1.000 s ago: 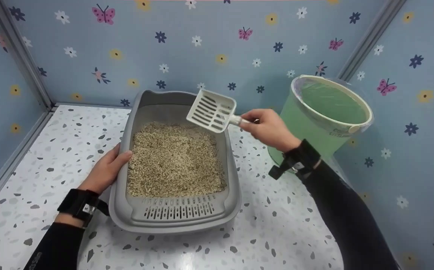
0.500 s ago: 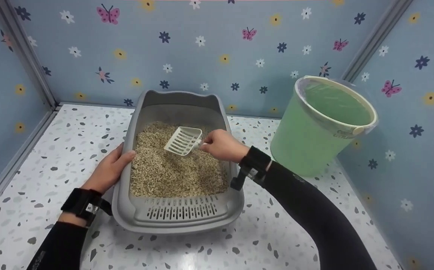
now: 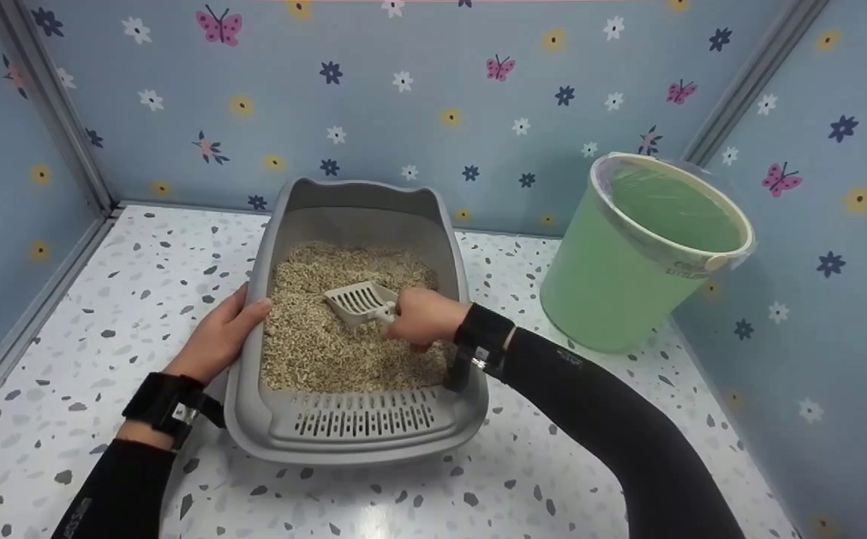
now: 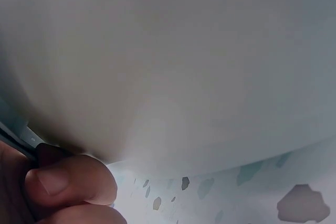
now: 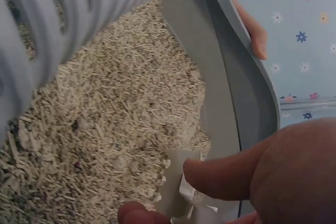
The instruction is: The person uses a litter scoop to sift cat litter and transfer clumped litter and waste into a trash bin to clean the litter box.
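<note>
A grey litter box [image 3: 359, 447] with a slotted front ledge holds pale brown pellet litter [image 3: 306, 355]. My left hand [image 3: 216, 333] grips its left rim, thumb over the edge. In the left wrist view, its curled fingers [image 4: 73, 182] are beside the box's outer wall [image 4: 184, 77]. Over the middle of the litter, my right hand [image 3: 427, 318] grips the handle of a white slotted litter scoop [image 3: 359, 298], whose blade tilts low at the litter's surface. In the right wrist view, my thumb [image 5: 226, 174] presses on the scoop's handle [image 5: 178, 177].
A green bin [image 3: 598, 277] with a cream rim and a clear plastic liner stands to the right of the box. Flowered blue panels [image 3: 478, 142] rise behind and on both sides. The speckled white tabletop [image 3: 538, 464] lies under everything.
My right hand has brought the scoop left and down, from above the box's right rim to the litter, and tilted its blade. My left hand has kept its grip on the rim.
</note>
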A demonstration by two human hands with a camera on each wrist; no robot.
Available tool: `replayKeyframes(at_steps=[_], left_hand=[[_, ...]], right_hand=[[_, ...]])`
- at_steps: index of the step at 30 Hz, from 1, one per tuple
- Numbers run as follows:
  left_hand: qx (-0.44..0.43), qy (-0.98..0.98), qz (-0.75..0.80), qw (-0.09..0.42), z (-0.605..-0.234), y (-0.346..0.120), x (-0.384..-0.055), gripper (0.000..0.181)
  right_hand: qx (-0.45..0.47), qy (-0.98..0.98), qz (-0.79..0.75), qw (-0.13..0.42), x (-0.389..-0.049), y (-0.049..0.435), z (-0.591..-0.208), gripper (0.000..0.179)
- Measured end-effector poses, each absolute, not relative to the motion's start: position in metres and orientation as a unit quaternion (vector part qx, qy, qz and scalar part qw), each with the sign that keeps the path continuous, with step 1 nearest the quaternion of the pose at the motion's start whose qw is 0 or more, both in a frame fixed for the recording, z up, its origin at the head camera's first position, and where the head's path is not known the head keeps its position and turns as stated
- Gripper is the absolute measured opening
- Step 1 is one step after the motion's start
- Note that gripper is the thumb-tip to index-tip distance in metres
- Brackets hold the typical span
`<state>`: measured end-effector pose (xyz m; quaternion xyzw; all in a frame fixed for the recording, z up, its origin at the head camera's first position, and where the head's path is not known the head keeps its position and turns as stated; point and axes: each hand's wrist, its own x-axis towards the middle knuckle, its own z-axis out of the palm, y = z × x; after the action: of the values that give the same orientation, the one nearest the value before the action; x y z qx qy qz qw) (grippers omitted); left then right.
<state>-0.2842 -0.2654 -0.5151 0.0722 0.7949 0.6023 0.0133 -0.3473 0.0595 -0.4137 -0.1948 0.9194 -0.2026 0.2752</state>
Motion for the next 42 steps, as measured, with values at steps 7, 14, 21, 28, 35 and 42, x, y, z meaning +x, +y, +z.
replayKeyframes(at_steps=[7,14,21,28,35,42], left_hand=[[0.083,0.786,0.613,0.01,-0.514,-0.262,-0.285,0.078],[0.081,0.791,0.607,0.01,-0.512,-0.261,-0.287,0.078],[0.079,0.795,0.601,0.008,-0.511,-0.261,-0.288,0.078],[0.051,0.817,0.573,0.04,-0.506,-0.267,-0.285,0.097],[0.047,0.843,0.524,0.112,-0.49,-0.273,-0.253,0.098],[0.106,0.856,0.496,0.099,-0.486,-0.27,-0.229,0.098]], right_hand=[[-0.226,0.913,-0.165,0.298,-0.343,0.062,-0.42,0.029],[-0.244,0.918,-0.201,0.238,-0.344,0.081,-0.393,0.06],[-0.207,0.912,-0.342,0.094,-0.375,0.133,-0.368,0.032],[-0.127,0.912,-0.389,0.034,-0.419,0.181,-0.411,0.036],[-0.087,0.862,-0.484,0.122,-0.434,0.184,-0.47,0.044],[-0.077,0.835,-0.531,0.126,-0.434,0.172,-0.49,0.041]])
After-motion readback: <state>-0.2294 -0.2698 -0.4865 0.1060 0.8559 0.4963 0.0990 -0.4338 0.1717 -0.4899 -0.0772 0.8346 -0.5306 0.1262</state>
